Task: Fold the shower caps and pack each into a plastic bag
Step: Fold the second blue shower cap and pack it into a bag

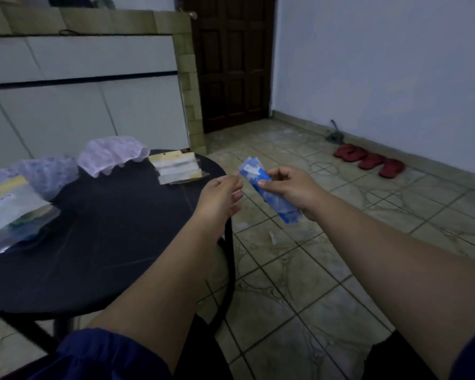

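Beside the round black counter (99,242), the right hand (294,192) clamps a folded blue patterned shower cap (269,192), the left hand (221,194) loose-fingered at its end; filled clear plastic bags (14,212) look done, while crumpled lilac shower caps (110,154) and empty yellow-topped bags (177,167) remain.

Hands: two, left (220,196) and right (294,192)
Folded blue cap (269,193): one
Loose caps: two, one white (111,154), one lilac (48,171)
Bag stack (176,167): one, count of bags unclear
Packed bags (14,212): one pile, count unclear
Red slippers (369,160): three seen
Table (107,242): one
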